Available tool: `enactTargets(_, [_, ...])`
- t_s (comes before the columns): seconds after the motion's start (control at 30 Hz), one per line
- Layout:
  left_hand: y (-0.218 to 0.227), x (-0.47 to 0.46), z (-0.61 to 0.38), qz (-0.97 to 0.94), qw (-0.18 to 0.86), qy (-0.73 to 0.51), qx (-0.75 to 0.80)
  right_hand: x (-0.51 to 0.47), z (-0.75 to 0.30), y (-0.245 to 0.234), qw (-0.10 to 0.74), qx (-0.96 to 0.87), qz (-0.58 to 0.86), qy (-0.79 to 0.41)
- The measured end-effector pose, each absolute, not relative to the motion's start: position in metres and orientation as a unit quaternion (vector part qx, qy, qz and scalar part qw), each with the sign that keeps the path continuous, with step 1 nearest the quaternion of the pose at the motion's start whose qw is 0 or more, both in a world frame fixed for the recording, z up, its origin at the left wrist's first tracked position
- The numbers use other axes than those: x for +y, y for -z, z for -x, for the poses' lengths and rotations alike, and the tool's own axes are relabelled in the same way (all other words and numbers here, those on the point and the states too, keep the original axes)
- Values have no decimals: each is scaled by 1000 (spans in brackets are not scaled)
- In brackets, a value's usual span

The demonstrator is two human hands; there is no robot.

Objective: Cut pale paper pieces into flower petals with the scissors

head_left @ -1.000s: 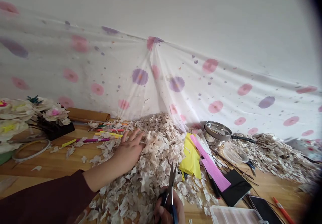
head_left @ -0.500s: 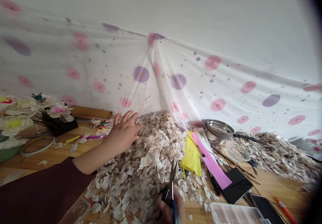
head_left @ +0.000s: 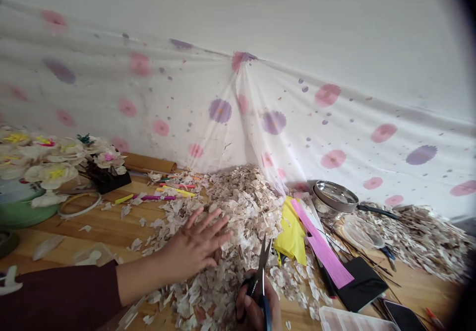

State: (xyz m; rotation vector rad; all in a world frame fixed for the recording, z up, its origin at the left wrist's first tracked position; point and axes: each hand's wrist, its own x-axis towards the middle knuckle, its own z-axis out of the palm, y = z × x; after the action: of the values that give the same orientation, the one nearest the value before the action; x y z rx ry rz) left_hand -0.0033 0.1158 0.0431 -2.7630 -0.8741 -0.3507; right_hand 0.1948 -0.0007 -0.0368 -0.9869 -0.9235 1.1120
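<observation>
A large heap of pale, brownish dried petals or flakes (head_left: 241, 207) spreads over the wooden table. My left hand (head_left: 203, 244) is over the front left of this heap, palm down, fingers spread, holding nothing; whether it touches the flakes I cannot tell. In my right hand (head_left: 256, 303), at the bottom centre, is a pair of scissors (head_left: 265, 261) with dark blue handles. Its blades point up and away from me, slightly apart. Right of the blades lie a yellow sheet (head_left: 292, 236) and a pink crepe paper strip (head_left: 323, 251).
White flowers (head_left: 55, 172) and a green bowl (head_left: 33, 214) stand at the left. On the right are a metal pan (head_left: 336, 195), a second flake pile (head_left: 427, 236), a black square (head_left: 360, 286), a phone (head_left: 403, 316) and a clear compartment box (head_left: 353, 319). Flowered sheeting (head_left: 178, 107) hangs behind.
My left hand has moved down and nearer to me, from the heap's far left side to its front. The right hand still holds the scissors. The view has shifted slightly left.
</observation>
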Motion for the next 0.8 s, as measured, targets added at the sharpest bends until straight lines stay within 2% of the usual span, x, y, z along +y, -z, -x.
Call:
enactTargets(0.1, [-15, 100, 1, 963, 71, 97, -242, 0, -195, 39, 637, -407, 437, -487])
enactTargets(0.17, [-1, 96, -3, 962, 43, 80, -257, 1, -195, 41, 641, -404, 437, -484])
enactTargets(0.27, [5, 104, -10, 969, 13, 54, -240, 1, -192, 45, 649, -394, 438, -481])
enactTargets(0.5, [-38, 167, -40, 973, 89, 79, -197, 1, -189, 45, 654, -391, 421, -492])
enactTargets(0.8, [-96, 255, -35, 933, 131, 148, -302, 1, -193, 40, 642, -410, 426, -488])
